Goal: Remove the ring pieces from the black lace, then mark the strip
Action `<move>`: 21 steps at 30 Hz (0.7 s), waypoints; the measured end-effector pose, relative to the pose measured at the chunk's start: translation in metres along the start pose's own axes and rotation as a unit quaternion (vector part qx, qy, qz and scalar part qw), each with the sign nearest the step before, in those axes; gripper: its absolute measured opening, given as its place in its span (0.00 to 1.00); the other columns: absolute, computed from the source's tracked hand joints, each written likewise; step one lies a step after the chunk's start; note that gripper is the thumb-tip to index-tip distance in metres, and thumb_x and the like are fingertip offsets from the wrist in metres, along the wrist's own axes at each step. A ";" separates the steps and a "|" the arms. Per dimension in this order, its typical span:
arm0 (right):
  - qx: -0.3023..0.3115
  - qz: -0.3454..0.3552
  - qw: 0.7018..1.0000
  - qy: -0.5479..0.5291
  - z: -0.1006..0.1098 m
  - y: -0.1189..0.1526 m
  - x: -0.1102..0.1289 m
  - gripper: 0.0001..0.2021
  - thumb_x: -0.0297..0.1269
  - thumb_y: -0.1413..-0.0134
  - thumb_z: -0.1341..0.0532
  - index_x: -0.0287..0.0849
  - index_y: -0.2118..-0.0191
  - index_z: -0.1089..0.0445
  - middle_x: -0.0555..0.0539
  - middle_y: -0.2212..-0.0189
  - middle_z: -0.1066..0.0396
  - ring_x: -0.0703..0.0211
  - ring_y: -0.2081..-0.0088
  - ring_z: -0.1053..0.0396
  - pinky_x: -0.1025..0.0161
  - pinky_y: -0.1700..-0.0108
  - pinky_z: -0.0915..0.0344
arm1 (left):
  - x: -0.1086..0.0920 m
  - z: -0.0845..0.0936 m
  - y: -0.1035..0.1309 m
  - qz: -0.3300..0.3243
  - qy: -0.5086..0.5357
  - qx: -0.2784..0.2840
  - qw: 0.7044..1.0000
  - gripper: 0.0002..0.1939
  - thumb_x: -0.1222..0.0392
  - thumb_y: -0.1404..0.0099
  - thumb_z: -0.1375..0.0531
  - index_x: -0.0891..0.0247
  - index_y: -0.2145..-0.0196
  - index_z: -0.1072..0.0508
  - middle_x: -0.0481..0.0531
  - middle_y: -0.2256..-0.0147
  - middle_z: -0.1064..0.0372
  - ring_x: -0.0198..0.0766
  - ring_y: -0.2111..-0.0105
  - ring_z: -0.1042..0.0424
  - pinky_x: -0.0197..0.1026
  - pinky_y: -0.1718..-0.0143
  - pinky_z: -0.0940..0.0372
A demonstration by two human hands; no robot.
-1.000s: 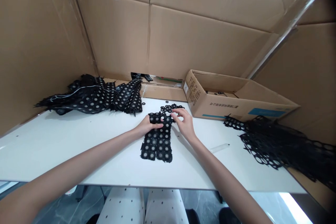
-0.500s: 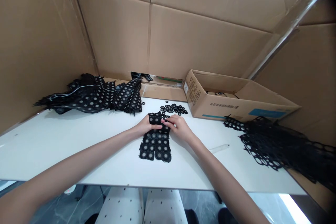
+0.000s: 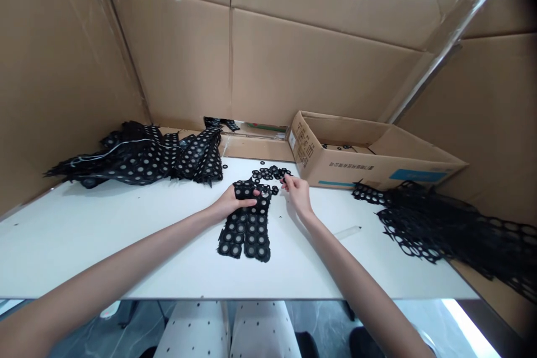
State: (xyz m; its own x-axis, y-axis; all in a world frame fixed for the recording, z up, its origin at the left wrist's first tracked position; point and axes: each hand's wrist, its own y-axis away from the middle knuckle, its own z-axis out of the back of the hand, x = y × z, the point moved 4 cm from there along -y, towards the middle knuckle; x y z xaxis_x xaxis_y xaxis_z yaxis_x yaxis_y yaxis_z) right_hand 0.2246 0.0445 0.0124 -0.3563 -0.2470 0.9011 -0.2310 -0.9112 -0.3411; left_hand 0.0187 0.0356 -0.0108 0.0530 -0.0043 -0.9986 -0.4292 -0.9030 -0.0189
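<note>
Holding the black sheet [image 3: 254,228], the left hand [image 3: 227,203] lies thumb uppermost.

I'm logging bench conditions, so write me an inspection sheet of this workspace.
Surface: flat white tabletop, a few small dark specks.
Job's things: flat black sheet with rows of grey round dots; small black rings loosely piled behind it.
Clutter: heap of black dotted sheets, left; tangled black perforated mesh, right; clear slim tube with dark tip.
Hands: left hand grips the sheet; right hand pinches beside the rings, contents unclear.
Cables: nothing certain seen.
Surroundings: brown cardboard walls; open brown cardboard box with blue patches, rear right.
</note>
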 end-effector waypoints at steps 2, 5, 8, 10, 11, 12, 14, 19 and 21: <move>0.035 0.022 0.998 0.043 -0.005 0.003 0.001 0.16 0.46 0.48 0.43 0.37 0.73 0.27 0.44 0.71 0.27 0.56 0.69 0.32 0.61 0.64 0.39 | 0.000 0.000 -0.001 0.006 0.015 0.006 1.000 0.23 0.56 0.54 0.31 0.66 0.59 0.26 0.58 0.57 0.27 0.47 0.55 0.29 0.49 0.49 0.40; 0.032 0.064 0.992 0.099 -0.007 0.008 0.010 0.13 0.42 0.48 0.41 0.38 0.65 0.26 0.41 0.63 0.27 0.51 0.61 0.32 0.56 0.58 0.38 | -0.002 -0.001 -0.002 0.019 0.033 0.018 0.999 0.22 0.56 0.53 0.31 0.66 0.60 0.25 0.59 0.56 0.27 0.47 0.55 0.30 0.48 0.49 0.40; 0.009 0.153 0.979 0.138 -0.003 0.014 0.031 0.11 0.40 0.46 0.42 0.40 0.64 0.26 0.41 0.63 0.28 0.51 0.58 0.34 0.54 0.55 0.39 | -0.003 -0.002 -0.002 0.032 0.044 0.013 0.998 0.22 0.57 0.53 0.31 0.66 0.60 0.25 0.58 0.57 0.27 0.46 0.56 0.29 0.47 0.51 0.40; 0.050 0.230 0.963 0.130 -0.006 0.021 0.045 0.10 0.40 0.45 0.41 0.42 0.62 0.26 0.42 0.64 0.29 0.52 0.59 0.35 0.54 0.55 0.39 | -0.004 -0.001 -0.001 0.037 0.051 -0.002 0.998 0.20 0.57 0.53 0.31 0.67 0.61 0.25 0.57 0.59 0.26 0.46 0.58 0.29 0.45 0.52 0.39; 0.089 0.266 0.952 0.124 -0.010 0.025 0.050 0.10 0.40 0.46 0.40 0.43 0.62 0.26 0.43 0.64 0.29 0.52 0.59 0.35 0.55 0.55 0.38 | -0.003 0.000 -0.001 0.043 0.060 -0.011 0.997 0.19 0.58 0.53 0.31 0.66 0.62 0.25 0.57 0.60 0.26 0.45 0.59 0.29 0.44 0.54 0.39; 0.131 0.295 0.939 0.121 -0.015 0.030 0.054 0.10 0.41 0.48 0.38 0.44 0.61 0.26 0.44 0.64 0.30 0.53 0.59 0.35 0.55 0.56 0.38 | -0.003 0.001 -0.001 0.053 0.073 -0.018 0.996 0.19 0.58 0.53 0.31 0.66 0.63 0.25 0.56 0.61 0.26 0.45 0.60 0.28 0.44 0.55 0.38; 0.186 0.320 0.921 0.123 -0.024 0.037 0.055 0.13 0.41 0.52 0.35 0.45 0.59 0.27 0.44 0.64 0.31 0.53 0.60 0.36 0.55 0.57 0.37 | -0.001 0.003 -0.001 0.080 0.114 -0.023 0.990 0.19 0.56 0.53 0.32 0.66 0.63 0.25 0.56 0.63 0.25 0.45 0.63 0.28 0.44 0.59 0.37; 0.151 0.274 0.943 0.110 -0.027 0.037 0.047 0.11 0.38 0.50 0.36 0.45 0.58 0.27 0.45 0.65 0.32 0.53 0.61 0.35 0.55 0.57 0.36 | -0.001 0.002 0.002 0.106 0.182 0.024 0.977 0.21 0.54 0.52 0.32 0.66 0.61 0.26 0.57 0.63 0.26 0.46 0.63 0.28 0.45 0.59 0.36; 0.131 0.265 0.950 0.097 -0.024 0.036 0.047 0.09 0.37 0.49 0.37 0.45 0.60 0.26 0.45 0.66 0.31 0.53 0.61 0.34 0.55 0.57 0.36 | -0.003 -0.001 0.003 0.078 0.136 0.034 0.987 0.24 0.57 0.54 0.31 0.65 0.58 0.28 0.57 0.59 0.27 0.47 0.60 0.28 0.46 0.57 0.37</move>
State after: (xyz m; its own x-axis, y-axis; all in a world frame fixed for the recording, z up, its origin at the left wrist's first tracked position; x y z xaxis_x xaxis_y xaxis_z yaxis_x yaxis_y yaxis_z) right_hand 0.1776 0.0080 0.0357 -0.5263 -0.6521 0.5457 0.2515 -0.7325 -0.6327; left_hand 0.0179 0.0329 -0.0080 0.2177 -0.2640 -0.9396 -0.5111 -0.8510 0.1207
